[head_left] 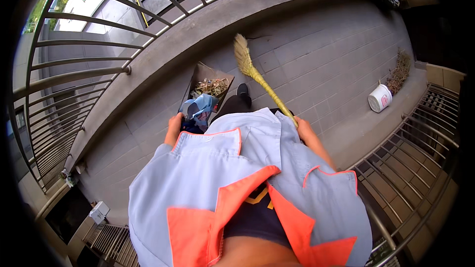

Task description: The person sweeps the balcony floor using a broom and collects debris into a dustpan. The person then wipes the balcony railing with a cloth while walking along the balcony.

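My right hand point(303, 129) is closed round the yellow-green handle of a straw broom point(267, 86). The broom slants away to the left, its pale bristles resting on or near the floor. On the left, my left hand point(173, 124) is closed at the near end of a brown dustpan point(225, 80), whose handle is mostly hidden. Dry stalks and leaf litter point(212, 87) lie in the pan. A crumpled light-blue plastic bag point(202, 107) hangs over its near side, next to my left fingers. My shoe point(242, 89) shows between the dustpan and the broom.
A low curved ledge point(198, 25) with a metal railing point(94, 71) bounds the tiled floor point(316, 54) ahead and left. At right, a white bucket point(380, 98) lies tilted beside a dried plant point(399, 73). Another railing point(413, 141) runs near my right side. A white box point(99, 212) stands lower left.
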### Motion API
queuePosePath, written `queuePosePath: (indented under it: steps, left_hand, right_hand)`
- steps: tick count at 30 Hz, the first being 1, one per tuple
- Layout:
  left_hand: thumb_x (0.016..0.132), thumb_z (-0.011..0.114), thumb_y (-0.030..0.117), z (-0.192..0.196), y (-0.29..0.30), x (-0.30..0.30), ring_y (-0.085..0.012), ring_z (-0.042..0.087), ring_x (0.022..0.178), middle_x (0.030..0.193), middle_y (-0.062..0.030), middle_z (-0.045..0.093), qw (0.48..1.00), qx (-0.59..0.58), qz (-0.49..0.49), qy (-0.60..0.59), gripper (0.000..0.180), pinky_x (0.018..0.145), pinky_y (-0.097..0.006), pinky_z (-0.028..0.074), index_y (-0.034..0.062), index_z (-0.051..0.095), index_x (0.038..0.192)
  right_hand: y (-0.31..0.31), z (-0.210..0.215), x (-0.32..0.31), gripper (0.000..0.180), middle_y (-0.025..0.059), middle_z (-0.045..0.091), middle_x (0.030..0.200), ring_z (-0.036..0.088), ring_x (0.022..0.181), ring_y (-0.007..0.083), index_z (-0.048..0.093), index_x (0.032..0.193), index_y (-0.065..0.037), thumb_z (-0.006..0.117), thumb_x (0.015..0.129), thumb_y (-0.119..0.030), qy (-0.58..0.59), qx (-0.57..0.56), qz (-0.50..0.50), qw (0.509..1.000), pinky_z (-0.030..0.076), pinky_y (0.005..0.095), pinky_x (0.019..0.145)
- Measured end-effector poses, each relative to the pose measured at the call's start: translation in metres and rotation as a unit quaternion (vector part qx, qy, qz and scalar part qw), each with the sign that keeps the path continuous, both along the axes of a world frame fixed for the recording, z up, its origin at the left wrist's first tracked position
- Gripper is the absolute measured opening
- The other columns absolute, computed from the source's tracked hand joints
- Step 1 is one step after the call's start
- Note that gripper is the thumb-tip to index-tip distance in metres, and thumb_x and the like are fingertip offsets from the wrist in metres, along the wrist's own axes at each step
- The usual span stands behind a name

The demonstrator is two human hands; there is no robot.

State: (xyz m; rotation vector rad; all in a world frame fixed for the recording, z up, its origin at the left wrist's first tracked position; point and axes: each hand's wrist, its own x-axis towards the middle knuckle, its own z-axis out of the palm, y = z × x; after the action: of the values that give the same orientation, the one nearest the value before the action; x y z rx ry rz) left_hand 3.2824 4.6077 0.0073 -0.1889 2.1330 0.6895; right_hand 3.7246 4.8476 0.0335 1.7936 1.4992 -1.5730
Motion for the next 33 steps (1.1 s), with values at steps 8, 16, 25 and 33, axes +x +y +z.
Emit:
queuePosePath:
  steps: [8,16,25,33]
  left_hand:
    - [0.070,0.057,0.026,0.002,0.019,0.045,-0.0146,0.050,0.055,0.069,-0.0039,0.054,0.986,0.006,0.168,-0.023,0.023,0.044,-0.027,0.038,0.0046,0.059,0.078]
    - [0.069,0.057,0.028,0.040,0.073,0.120,-0.0134,0.050,0.059,0.069,-0.0020,0.053,0.977,-0.017,0.211,0.025,0.022,0.044,-0.025,0.036,0.0076,0.059,0.078]
    - [0.069,0.058,0.026,0.063,0.144,0.199,-0.0117,0.042,0.048,0.062,-0.0009,0.050,0.959,0.007,0.282,0.026,0.018,0.042,-0.025,0.031,0.0085,0.055,0.071]
    - [0.068,0.059,0.027,0.057,0.226,0.219,-0.0127,0.046,0.050,0.064,-0.0014,0.051,0.975,-0.021,0.220,0.029,0.020,0.043,-0.025,0.033,0.0089,0.057,0.076]
  right_hand:
    - [0.177,-0.071,-0.023,0.019,0.0103,0.056,0.062,0.056,0.047,0.0200,0.054,0.098,-0.009,0.058,0.081,-0.015,-0.076,0.107,0.297,0.946,0.046,0.0355,0.042]
    - [0.321,-0.092,0.066,0.017,0.0098,0.056,0.061,0.054,0.044,0.0185,0.053,0.097,-0.003,0.054,0.083,-0.014,-0.157,0.132,0.167,0.964,0.044,0.0343,0.038]
    - [0.290,-0.040,0.177,0.026,0.0176,0.060,0.072,0.060,0.058,0.0274,0.050,0.106,-0.005,0.055,0.083,-0.016,-0.019,0.181,0.227,0.957,0.049,0.0398,0.052]
    - [0.361,-0.062,0.211,0.031,0.0179,0.060,0.102,0.057,0.096,0.0360,0.051,0.113,-0.011,0.054,0.083,-0.019,-0.159,0.059,0.364,0.916,0.047,0.0447,0.080]
